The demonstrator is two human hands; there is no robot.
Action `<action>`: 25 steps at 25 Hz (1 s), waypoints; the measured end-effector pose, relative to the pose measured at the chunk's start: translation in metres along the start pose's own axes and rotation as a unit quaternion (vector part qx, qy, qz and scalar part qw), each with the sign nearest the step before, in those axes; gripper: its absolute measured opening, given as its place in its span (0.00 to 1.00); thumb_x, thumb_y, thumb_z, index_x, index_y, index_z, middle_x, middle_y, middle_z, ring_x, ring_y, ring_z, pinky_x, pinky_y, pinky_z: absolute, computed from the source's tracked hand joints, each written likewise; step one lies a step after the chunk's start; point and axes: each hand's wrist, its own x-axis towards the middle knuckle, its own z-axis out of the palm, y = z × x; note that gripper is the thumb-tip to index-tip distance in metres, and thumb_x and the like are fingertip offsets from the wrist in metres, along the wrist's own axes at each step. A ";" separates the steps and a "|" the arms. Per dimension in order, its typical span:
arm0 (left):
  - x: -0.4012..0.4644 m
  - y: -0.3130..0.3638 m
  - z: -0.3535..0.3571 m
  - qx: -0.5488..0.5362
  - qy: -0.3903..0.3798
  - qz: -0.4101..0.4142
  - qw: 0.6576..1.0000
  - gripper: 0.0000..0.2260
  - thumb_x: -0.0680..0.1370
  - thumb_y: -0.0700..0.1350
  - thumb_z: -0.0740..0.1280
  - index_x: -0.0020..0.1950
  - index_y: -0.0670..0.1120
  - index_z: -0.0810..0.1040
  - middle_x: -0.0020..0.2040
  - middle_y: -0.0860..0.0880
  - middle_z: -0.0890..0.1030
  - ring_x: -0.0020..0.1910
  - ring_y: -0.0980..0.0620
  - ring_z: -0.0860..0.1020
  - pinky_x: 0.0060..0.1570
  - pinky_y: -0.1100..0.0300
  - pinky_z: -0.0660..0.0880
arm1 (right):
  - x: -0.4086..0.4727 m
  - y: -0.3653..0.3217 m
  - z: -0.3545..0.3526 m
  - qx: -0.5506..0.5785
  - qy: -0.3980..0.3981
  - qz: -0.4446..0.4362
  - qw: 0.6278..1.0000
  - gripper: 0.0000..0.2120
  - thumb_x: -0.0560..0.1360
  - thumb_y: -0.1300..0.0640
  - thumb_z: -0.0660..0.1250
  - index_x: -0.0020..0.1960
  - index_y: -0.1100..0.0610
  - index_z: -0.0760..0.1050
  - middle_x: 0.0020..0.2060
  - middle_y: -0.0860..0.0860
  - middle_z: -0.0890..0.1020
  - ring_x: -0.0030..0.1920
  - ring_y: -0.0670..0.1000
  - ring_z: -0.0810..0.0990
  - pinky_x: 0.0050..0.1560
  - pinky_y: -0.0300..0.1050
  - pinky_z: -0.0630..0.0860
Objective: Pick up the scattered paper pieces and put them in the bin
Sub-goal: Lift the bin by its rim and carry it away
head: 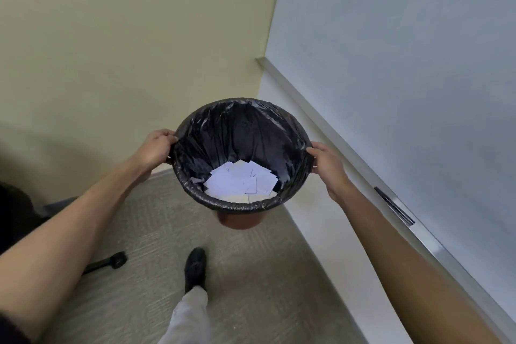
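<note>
The person holds the bin (242,165) up off the floor in a corner, the left hand (155,148) gripping its left rim and the right hand (328,166) its right rim, fingers curled over the black liner (237,131) at each side. The paper pieces (241,180) lie heaped in the bottom of the bin. The yellow wall (125,36) stands just beyond its far edge, a whiteboard (405,50) close on the right. Carpet (251,274) lies open below, with one black shoe (195,268) near and a chair caster (117,260) at left.
</note>
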 end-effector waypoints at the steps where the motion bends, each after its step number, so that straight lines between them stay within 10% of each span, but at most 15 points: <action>1: 0.031 0.003 0.000 0.017 -0.008 -0.001 1.000 0.08 0.80 0.37 0.56 0.49 0.40 0.75 0.40 0.42 0.75 0.35 0.47 0.72 0.35 0.57 0.69 | 0.027 -0.001 0.011 -0.012 0.013 0.000 1.000 0.10 0.78 0.58 0.61 0.48 0.53 0.82 0.42 0.50 0.84 0.40 0.46 0.81 0.40 0.44 0.78; 5: 0.155 0.019 0.004 0.065 -0.046 -0.027 0.996 0.07 0.78 0.37 0.60 0.55 0.39 0.74 0.42 0.42 0.77 0.36 0.48 0.75 0.34 0.58 0.73 | 0.132 -0.004 0.060 -0.070 0.038 0.026 0.996 0.08 0.76 0.52 0.65 0.46 0.52 0.82 0.42 0.50 0.85 0.47 0.54 0.83 0.50 0.56 0.78; 12: 0.338 -0.007 0.031 0.117 -0.070 -0.075 0.988 0.12 0.78 0.37 0.60 0.61 0.40 0.71 0.49 0.40 0.79 0.41 0.45 0.79 0.39 0.53 0.78 | 0.306 0.021 0.114 -0.123 0.023 0.042 0.991 0.11 0.78 0.54 0.64 0.59 0.51 0.77 0.47 0.47 0.79 0.47 0.50 0.78 0.50 0.45 0.72; 17: 0.451 -0.078 0.081 0.139 -0.085 -0.112 0.980 0.14 0.76 0.36 0.62 0.62 0.39 0.71 0.50 0.43 0.77 0.50 0.41 0.78 0.55 0.41 0.77 | 0.435 0.096 0.142 -0.145 -0.012 0.069 0.987 0.09 0.77 0.54 0.65 0.56 0.49 0.77 0.47 0.48 0.81 0.49 0.53 0.80 0.55 0.50 0.77; 25: 0.615 -0.245 0.191 0.160 -0.061 -0.171 0.970 0.20 0.65 0.44 0.65 0.57 0.43 0.76 0.50 0.41 0.79 0.49 0.38 0.79 0.50 0.43 0.78 | 0.606 0.256 0.166 -0.211 -0.070 0.121 0.967 0.12 0.74 0.65 0.63 0.56 0.59 0.77 0.43 0.51 0.79 0.46 0.53 0.77 0.50 0.47 0.75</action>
